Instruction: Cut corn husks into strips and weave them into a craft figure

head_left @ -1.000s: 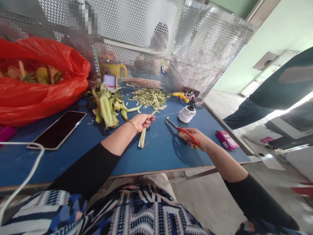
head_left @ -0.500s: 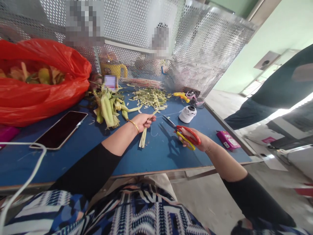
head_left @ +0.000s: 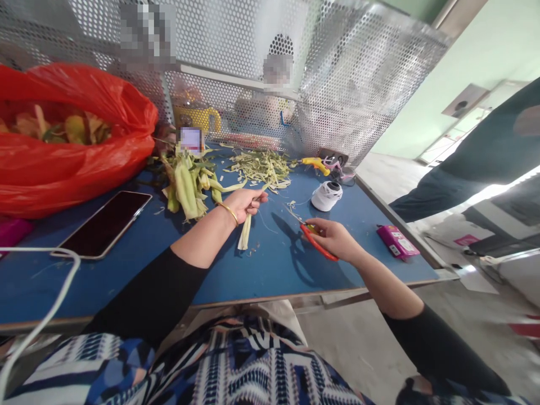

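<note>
My left hand is closed around a bundle of pale green corn husk strips. Its lower end hangs below my fingers and a short tip sticks out above them. My right hand grips scissors by their red and yellow handles, blades pointing up and left, apart from the bundle. A thin white thread curves over the table between my hands. Behind the scissors stands a spool of white thread. Small scraps lie beside the bundle's lower end.
Whole husks are piled left of my left hand, and cut husk strips lie behind it. A phone, a red plastic bag, a yellow glue gun and a purple packet are on the blue table. A person stands at right.
My right hand has turned over, swinging the scissors' handles down and left. The thread stretched toward the spool now looks slack. Small scraps have appeared by the bundle's lower end.
</note>
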A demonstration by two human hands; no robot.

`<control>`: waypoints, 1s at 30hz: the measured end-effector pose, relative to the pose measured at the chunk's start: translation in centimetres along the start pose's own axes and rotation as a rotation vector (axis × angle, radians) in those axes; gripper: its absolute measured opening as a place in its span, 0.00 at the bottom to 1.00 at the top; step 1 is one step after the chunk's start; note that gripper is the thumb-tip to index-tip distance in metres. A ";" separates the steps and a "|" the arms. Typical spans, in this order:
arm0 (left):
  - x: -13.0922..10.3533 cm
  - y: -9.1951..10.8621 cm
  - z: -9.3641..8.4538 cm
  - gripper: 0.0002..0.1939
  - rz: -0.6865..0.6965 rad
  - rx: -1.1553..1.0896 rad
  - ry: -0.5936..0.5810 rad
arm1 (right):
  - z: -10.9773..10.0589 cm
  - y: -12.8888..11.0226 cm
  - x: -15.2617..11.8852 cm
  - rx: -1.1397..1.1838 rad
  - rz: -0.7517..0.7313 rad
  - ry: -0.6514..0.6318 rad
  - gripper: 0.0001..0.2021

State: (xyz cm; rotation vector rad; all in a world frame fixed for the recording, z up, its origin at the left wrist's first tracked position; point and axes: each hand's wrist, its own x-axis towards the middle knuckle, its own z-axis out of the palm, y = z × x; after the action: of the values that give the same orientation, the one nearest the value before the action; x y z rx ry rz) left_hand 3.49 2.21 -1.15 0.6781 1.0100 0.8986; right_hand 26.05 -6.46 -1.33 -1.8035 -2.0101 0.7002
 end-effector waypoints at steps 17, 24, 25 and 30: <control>-2.9 1.7 0.1 0.15 0.342 0.315 0.040 | -0.6 -3.5 6.5 -0.570 0.103 -0.026 0.12; -2.5 1.7 0.0 0.15 0.317 0.292 0.041 | 1.1 -3.6 11.9 -0.306 0.207 -0.129 0.09; -2.5 1.7 0.0 0.15 0.318 0.292 0.043 | 1.0 -4.0 12.6 -0.258 0.200 -0.146 0.08; -2.6 1.9 0.0 0.13 0.311 0.284 0.068 | -0.5 -6.6 17.3 -0.038 0.080 -0.025 0.07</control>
State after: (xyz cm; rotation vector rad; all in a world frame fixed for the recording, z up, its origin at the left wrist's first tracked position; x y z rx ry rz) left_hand 2.22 0.83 1.53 1.0718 1.1233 1.0633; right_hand 18.75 10.25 1.74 -1.9150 -1.9893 0.7159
